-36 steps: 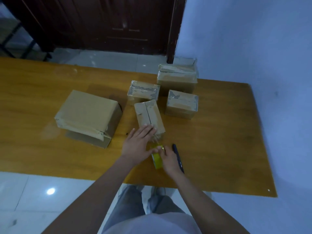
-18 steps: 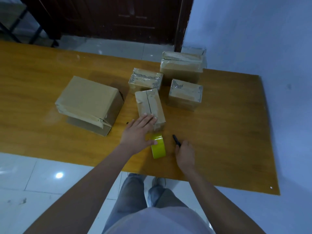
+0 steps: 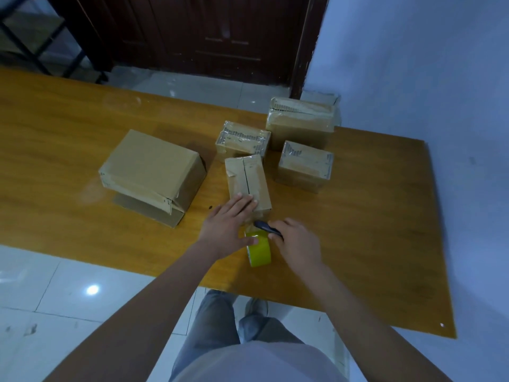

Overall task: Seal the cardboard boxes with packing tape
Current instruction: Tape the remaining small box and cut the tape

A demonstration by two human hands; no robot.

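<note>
Tape roll (image 3: 259, 250) under left thumb

Tape roll (image 3: 259, 250) before narrow box (image 3: 248, 183), big box (image 3: 153, 172) left.

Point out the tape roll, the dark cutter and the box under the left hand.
tape roll (image 3: 259, 250): head view, yellow-green outer band.
dark cutter (image 3: 264, 226): head view, exposed end beyond the fingers.
box (image 3: 248, 177): head view, top flaps beside the seam.

Single view, head-worn wide-angle camera. Looks forward and steeply down from above the near edge of the worktop (image 3: 358, 244). Both forearms enter from the bottom edge; the wearer's legs show at bottom centre. Floor, dark door (image 3: 192, 37) and wall fill the far field.
</note>
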